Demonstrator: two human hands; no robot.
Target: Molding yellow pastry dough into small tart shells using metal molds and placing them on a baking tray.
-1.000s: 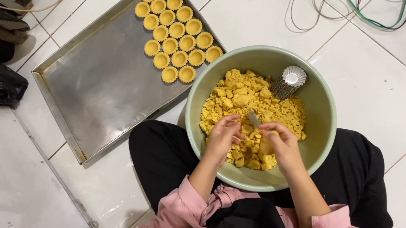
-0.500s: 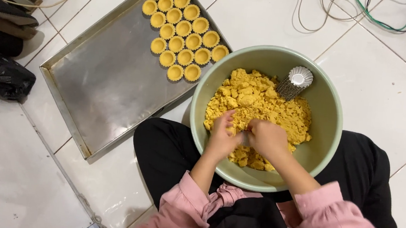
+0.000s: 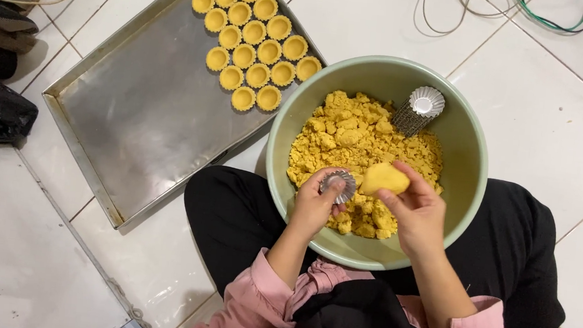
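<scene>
Home kitchen floor: white tiles [image 3: 554, 131], baking tray [image 3: 140, 123].

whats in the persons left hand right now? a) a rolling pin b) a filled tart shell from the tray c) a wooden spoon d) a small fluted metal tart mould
d: the left hand holds a small fluted metal mould over the green bowl, while the right hand pinches a lump of yellow dough.

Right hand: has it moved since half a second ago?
Yes. The right hand has drawn apart from the left hand, toward the green bowl's right side, holding dough.
</scene>
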